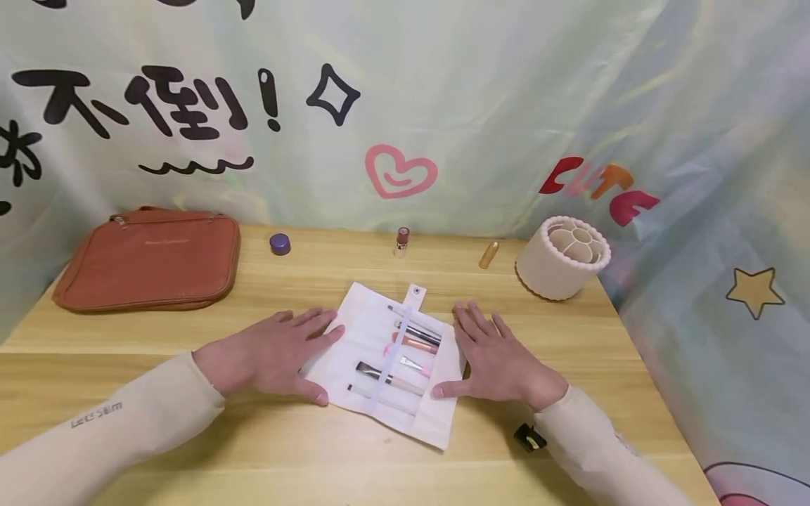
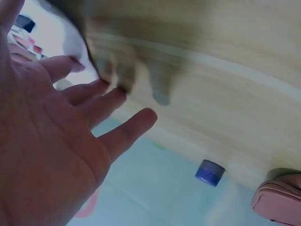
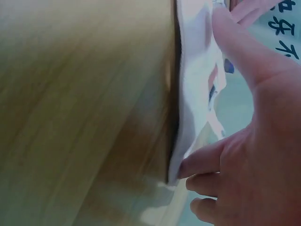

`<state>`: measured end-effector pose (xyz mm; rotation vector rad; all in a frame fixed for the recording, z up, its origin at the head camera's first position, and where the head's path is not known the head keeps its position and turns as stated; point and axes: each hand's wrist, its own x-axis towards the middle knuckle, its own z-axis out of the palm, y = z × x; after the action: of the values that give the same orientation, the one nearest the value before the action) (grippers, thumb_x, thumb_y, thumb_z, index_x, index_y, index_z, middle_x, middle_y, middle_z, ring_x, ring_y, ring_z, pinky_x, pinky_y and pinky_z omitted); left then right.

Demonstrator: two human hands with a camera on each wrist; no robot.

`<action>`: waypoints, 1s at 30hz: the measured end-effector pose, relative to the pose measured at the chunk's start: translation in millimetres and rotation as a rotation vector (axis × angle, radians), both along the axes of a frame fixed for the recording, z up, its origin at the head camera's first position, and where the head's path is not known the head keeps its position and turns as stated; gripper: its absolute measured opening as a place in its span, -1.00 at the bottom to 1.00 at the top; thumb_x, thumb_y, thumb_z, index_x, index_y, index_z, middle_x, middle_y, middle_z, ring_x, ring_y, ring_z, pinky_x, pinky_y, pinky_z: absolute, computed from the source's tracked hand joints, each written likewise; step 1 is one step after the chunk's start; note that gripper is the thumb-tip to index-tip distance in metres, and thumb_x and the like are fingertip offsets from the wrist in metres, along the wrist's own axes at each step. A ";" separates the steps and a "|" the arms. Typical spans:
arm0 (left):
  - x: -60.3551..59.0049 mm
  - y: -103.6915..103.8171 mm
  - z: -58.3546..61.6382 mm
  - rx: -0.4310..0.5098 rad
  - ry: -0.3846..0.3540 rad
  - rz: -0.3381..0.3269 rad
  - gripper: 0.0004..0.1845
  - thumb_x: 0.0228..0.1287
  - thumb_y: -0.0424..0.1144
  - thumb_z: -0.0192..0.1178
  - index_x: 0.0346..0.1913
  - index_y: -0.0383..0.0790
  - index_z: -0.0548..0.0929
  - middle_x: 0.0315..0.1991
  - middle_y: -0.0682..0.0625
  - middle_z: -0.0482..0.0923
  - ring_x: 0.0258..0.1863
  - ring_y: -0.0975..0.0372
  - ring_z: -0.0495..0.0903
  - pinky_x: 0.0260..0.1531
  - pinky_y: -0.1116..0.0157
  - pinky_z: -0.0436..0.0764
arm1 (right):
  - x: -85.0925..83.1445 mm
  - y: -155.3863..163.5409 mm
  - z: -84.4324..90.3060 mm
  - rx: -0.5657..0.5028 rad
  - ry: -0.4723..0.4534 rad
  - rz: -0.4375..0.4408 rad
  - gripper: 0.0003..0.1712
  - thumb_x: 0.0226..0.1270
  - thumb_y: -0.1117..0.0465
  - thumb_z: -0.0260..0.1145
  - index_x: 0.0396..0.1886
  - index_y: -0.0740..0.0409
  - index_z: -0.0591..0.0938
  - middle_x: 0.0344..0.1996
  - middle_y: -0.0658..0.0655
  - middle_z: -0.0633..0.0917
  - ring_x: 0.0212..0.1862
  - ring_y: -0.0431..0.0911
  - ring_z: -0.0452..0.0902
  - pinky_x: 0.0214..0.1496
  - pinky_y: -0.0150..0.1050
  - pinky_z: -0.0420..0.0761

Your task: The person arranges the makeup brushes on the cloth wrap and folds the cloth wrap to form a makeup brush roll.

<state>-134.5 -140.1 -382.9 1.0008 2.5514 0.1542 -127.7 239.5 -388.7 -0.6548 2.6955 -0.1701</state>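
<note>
A white fabric brush roll lies unfolded on the wooden table between the hands, with several makeup brushes tucked under its pale elastic band. A strap with a snap sticks out from its far edge. Fingers spread, my left hand touches the roll's left edge; its palm shows in the left wrist view. My right hand rests at the right flap with extended fingers. The right wrist view shows that thumb over the white fabric and a fingertip at its corner.
A reddish-brown zip case lies at the back left. Along the back stand a purple jar, a lipstick, a gold tube and a ribbed cream holder. A small black item is beside the right sleeve.
</note>
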 end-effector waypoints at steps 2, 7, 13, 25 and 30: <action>2.4 0.7 1.4 0.017 0.012 -0.004 0.08 0.40 0.54 0.16 0.71 -0.16 0.31 0.74 -0.27 0.14 0.70 -0.25 0.19 0.54 -0.37 0.32 | 0.6 -0.6 -1.8 0.003 -0.009 -0.003 0.55 0.21 -0.64 0.38 0.76 0.38 0.06 0.79 0.36 -0.05 0.80 0.31 -0.27 0.75 0.44 -0.11; -0.9 -1.2 1.3 0.073 0.021 -0.025 -0.05 0.50 0.44 0.16 0.68 -0.14 0.37 0.72 -0.26 0.18 0.68 -0.24 0.25 0.51 -0.34 0.38 | 6.2 -0.3 -4.4 -0.054 -0.003 -0.007 0.48 0.27 -0.55 0.43 0.75 0.39 0.06 0.78 0.38 -0.04 0.80 0.33 -0.24 0.74 0.46 -0.09; -20.2 1.9 -5.9 0.098 -0.070 -0.046 0.10 0.43 0.44 0.25 0.78 -0.11 0.14 0.81 -0.20 -0.08 0.77 -0.23 -0.01 0.61 -0.37 0.20 | 39.5 -1.4 -1.8 -0.108 0.068 0.019 0.33 0.43 -0.50 0.32 0.75 0.39 0.11 0.76 0.40 0.07 0.78 0.32 -0.07 0.72 0.41 0.08; -33.2 -0.1 -14.7 0.028 -0.054 -0.011 0.22 0.28 0.55 0.29 0.80 0.01 0.08 0.83 -0.08 -0.11 0.80 -0.19 -0.12 0.58 -0.52 0.03 | 47.8 -1.2 -6.6 -0.111 0.059 0.036 0.43 0.20 -0.53 0.49 0.77 0.25 0.16 0.76 0.32 0.13 0.75 0.37 0.02 0.63 0.53 0.15; -23.4 -3.3 -16.0 0.044 -0.056 0.027 0.23 0.31 0.56 0.25 0.80 -0.05 0.04 0.83 -0.13 -0.14 0.80 -0.19 -0.15 0.55 -0.57 -0.02 | 30.1 1.4 -4.3 -0.113 -0.002 0.056 0.43 0.21 -0.45 0.54 0.80 0.17 0.08 0.79 0.28 0.06 0.75 0.43 -0.05 0.62 0.59 0.08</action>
<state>-157.8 -143.5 -398.9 0.9641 2.5213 0.2433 -97.6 240.9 -392.9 -0.7617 2.6781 -0.3107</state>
